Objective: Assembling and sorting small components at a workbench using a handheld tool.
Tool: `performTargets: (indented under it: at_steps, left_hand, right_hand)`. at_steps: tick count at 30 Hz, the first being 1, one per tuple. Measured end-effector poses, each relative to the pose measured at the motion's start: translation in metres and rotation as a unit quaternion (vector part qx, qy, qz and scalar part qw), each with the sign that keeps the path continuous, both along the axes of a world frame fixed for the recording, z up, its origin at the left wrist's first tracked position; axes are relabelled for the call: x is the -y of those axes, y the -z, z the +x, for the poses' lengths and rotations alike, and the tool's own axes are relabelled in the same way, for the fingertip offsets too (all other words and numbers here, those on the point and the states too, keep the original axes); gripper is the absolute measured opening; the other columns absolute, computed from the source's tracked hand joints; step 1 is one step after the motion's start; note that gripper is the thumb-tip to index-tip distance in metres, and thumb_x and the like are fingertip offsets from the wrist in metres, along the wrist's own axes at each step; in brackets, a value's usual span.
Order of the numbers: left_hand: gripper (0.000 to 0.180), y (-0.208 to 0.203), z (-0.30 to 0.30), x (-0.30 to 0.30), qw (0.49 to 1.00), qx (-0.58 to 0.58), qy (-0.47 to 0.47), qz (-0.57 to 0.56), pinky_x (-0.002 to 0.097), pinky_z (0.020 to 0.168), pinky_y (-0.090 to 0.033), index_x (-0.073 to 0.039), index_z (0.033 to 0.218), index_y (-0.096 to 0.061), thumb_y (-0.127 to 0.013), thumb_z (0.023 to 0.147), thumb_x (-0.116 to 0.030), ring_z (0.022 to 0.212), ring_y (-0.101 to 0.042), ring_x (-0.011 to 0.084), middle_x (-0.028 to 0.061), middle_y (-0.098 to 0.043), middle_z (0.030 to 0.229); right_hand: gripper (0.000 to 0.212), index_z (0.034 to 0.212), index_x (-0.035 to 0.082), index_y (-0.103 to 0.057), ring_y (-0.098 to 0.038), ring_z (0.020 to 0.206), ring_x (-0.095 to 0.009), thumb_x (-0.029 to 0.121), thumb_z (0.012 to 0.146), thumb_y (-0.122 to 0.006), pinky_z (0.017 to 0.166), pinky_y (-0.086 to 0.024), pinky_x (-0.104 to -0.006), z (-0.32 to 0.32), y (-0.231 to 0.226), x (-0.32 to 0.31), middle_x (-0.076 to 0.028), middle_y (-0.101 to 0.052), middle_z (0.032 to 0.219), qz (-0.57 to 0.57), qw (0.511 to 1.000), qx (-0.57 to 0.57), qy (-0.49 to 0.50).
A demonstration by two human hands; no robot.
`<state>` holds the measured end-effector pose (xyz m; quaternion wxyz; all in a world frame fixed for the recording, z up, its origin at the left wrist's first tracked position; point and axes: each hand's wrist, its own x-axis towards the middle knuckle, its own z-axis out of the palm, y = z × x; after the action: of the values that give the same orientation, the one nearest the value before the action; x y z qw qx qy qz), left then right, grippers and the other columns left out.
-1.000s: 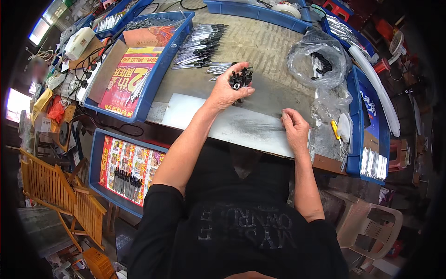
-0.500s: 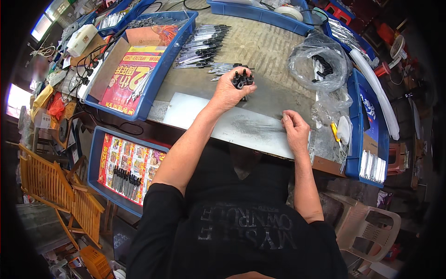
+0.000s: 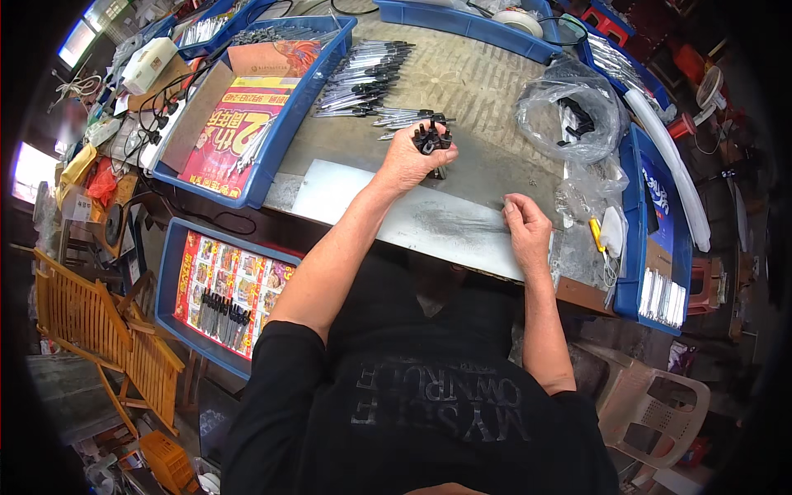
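My left hand (image 3: 412, 158) is closed round a bundle of slim rods with black ends (image 3: 431, 139), held upright over the worktable, black ends up. Just beyond it lies a small group of silver rods with black ends (image 3: 404, 118). Farther off is a larger row of the same kind of rods (image 3: 363, 78). My right hand (image 3: 528, 227) rests over the right end of a white board (image 3: 388, 216) at the table's near edge. Its thumb and fingers are pinched together; whatever is between them, if anything, is too small to make out.
Blue trays (image 3: 268, 186) flank the table, one lined with a printed red sheet. A lower blue tray (image 3: 172, 318) holds dark rods. Right of centre sit a clear plastic bag (image 3: 536, 111) with black parts and a yellow-handled tool (image 3: 596, 234). A plastic chair (image 3: 660, 404) stands lower right.
The whole view has shifted very slightly. My left hand still grips the bundle, whose black ends are tilted a little differently; my right hand stays in about the same place.
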<state>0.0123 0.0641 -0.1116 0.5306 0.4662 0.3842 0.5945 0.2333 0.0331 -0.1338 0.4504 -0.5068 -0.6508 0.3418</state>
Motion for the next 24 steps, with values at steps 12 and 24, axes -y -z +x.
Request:
performTargets:
  at_steps: [12,24]
  left_hand:
    - [0.018,-0.043,-0.036,0.044,0.985,0.171,-0.025,-0.003,0.0328,0.065,-0.049,-0.001,0.083,-0.051,-0.064,0.07,-0.003,0.071,-0.06,0.0218,0.009,-0.057,0.075]
    - [0.024,-0.057,-0.149,0.214,0.974,-0.014,-0.155,-0.166,0.0259,0.063,-0.049,0.002,0.082,-0.051,-0.067,0.066,-0.004,0.067,-0.06,0.0171,0.0086,-0.057,0.073]
  right_hand:
    - [0.014,0.088,-0.001,-0.059,-0.046,0.06,-0.005,0.009,0.08,-0.055,0.055,-0.038,-0.0186,-0.003,-0.003,0.001,0.001,-0.053,0.067,-0.021,0.999,-0.04,-0.022]
    - [0.017,0.095,-0.001,-0.056,-0.048,0.065,-0.007,0.011,0.084,-0.05,0.059,-0.04,-0.0188,0.005,0.004,0.001,-0.003,-0.054,0.074,-0.042,0.997,-0.057,-0.04]
